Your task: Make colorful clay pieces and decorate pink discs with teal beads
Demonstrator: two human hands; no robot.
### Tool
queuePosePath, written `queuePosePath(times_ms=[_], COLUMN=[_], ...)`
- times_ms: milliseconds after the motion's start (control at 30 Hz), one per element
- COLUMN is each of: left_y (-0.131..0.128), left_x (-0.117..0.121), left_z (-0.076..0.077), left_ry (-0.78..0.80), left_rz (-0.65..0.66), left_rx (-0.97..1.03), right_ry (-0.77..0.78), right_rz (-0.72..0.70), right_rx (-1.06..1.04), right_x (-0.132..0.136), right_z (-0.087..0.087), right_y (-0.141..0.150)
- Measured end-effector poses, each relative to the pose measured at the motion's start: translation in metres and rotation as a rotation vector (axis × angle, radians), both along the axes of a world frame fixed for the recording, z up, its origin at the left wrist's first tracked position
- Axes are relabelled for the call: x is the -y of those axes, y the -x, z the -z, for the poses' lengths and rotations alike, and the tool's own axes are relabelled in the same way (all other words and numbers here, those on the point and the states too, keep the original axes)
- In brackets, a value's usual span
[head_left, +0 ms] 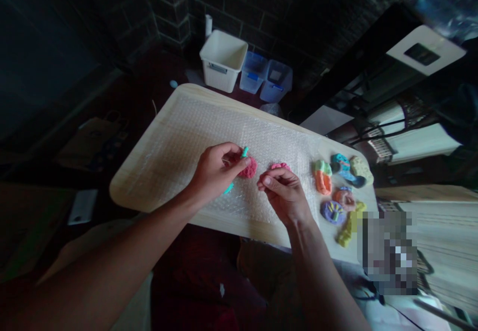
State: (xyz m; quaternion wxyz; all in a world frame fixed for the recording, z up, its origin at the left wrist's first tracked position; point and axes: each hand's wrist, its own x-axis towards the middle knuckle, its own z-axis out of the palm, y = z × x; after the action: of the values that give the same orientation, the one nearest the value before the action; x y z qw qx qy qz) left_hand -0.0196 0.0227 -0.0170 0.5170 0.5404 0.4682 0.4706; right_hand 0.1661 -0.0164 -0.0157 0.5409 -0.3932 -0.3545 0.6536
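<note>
My left hand [217,169] is closed, thumb and fingers pinching a round red piece with a bumpy surface [248,168]. A small teal stick-like part [245,152] rises at the top of that piece, between thumb and fingers. Another teal bit [228,188] shows just below this hand, over the bubble wrap [179,147]. To the right, my right hand [280,189] has its thumb and fingertips pressed together; whatever is between them is too small to make out. A pink bumpy piece [281,165] shows behind its knuckles, and I cannot tell whether the hand touches it.
Several soft-looking coloured pieces sit at the table's right end, among them an orange-and-green one [322,177], a purple disc [333,212] and a yellow strip [349,229]. Beyond the light wooden table [130,191] stand a white bin [224,62] and blue-tinted clear boxes [253,72].
</note>
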Motion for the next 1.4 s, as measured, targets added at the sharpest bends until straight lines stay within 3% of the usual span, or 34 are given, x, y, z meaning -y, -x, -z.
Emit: queuePosePath(times_ms=[267,533,733,867,1000,1133,1400], left_y=[0.002,0.002,0.002,0.002,0.002,0.002,0.001], left_x=[-0.001,-0.001,-0.002,-0.001,-0.001,-0.001,0.0], left_z=[0.001,0.003,0.002,0.0,0.0,0.0,-0.002], left_ry=[-0.025,-0.03,-0.034,-0.027,-0.007,-0.018,-0.009], left_rz=[0.004,-0.007,-0.004,-0.009,-0.002,-0.001,0.004], left_rx=[-0.063,-0.051,-0.046,-0.058,-0.044,-0.041,-0.038], right_ry=[0.173,0.082,0.153,0.174,0.116,0.065,0.174], right_rz=[-0.089,-0.044,-0.156,-0.151,-0.094,-0.126,-0.149], right_rx=[-0.078,-0.117,-0.126,-0.116,-0.095,-0.085,-0.026], right_x=[0.0,0.001,0.001,0.002,0.003,0.003,0.004], right_z=[-0.005,-0.01,-0.016,-0.015,-0.011,-0.012,-0.014], right_y=[0.0,-0.001,0.002,0.001,0.0,0.001,0.001])
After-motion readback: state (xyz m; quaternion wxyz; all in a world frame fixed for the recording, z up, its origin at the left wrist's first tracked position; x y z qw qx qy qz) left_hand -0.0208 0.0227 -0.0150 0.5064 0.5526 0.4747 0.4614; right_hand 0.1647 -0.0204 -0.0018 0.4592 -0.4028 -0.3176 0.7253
